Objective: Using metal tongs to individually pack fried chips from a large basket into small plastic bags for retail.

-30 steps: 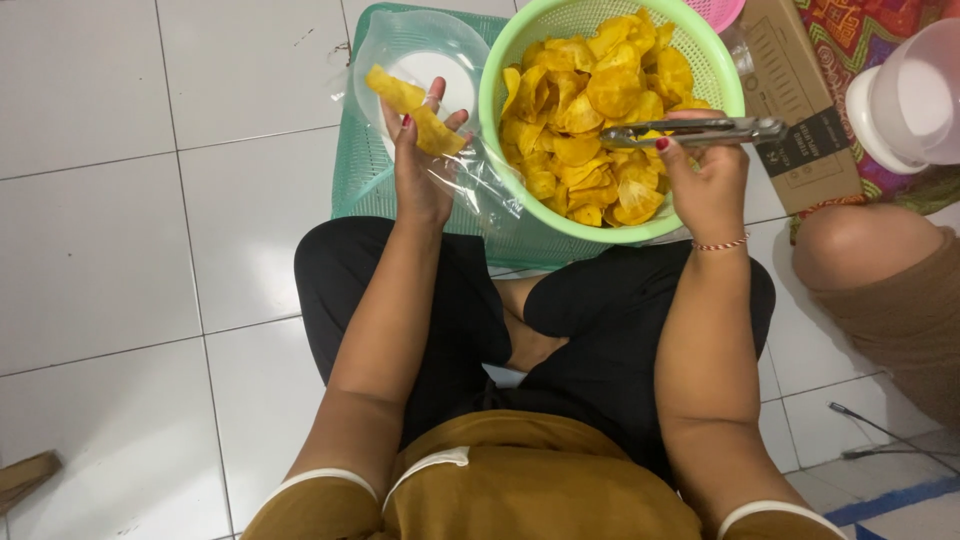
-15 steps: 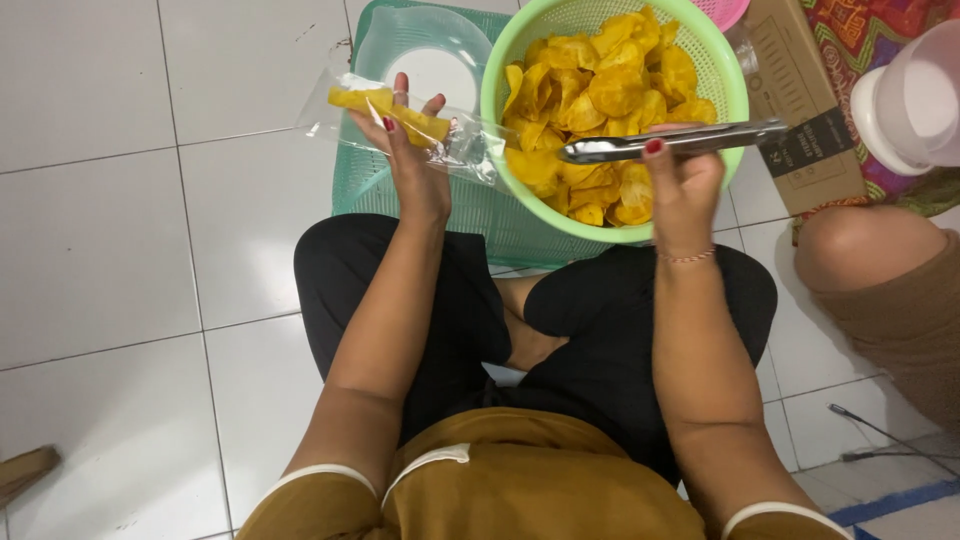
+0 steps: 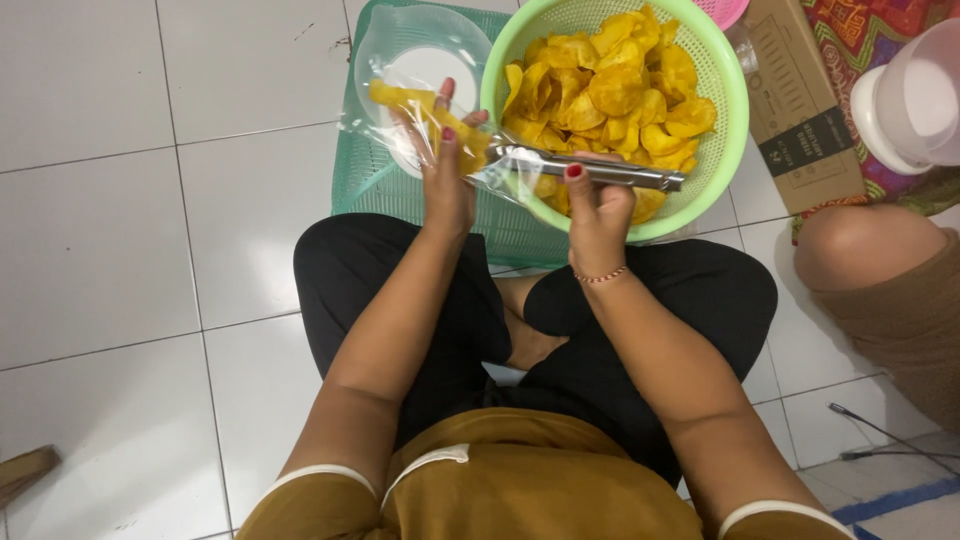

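Observation:
I sit cross-legged on a white tiled floor. My left hand [image 3: 447,175] holds a clear plastic bag [image 3: 430,120] with a few yellow chips inside. My right hand [image 3: 598,205] grips metal tongs [image 3: 590,168], their tip pointing left into the bag's mouth. Just beyond my hands stands a light green basket [image 3: 725,110] heaped with yellow chips [image 3: 605,85].
A teal plastic tray [image 3: 375,185] lies under the bag and basket, with a clear lid [image 3: 420,45] on it. A cardboard box [image 3: 800,110] and a white container [image 3: 915,100] sit at the right. Another person's knee [image 3: 870,250] is at the right edge.
The tongs have swung left out of the basket to the bag's mouth. My left hand with the bag has shifted slightly toward the basket.

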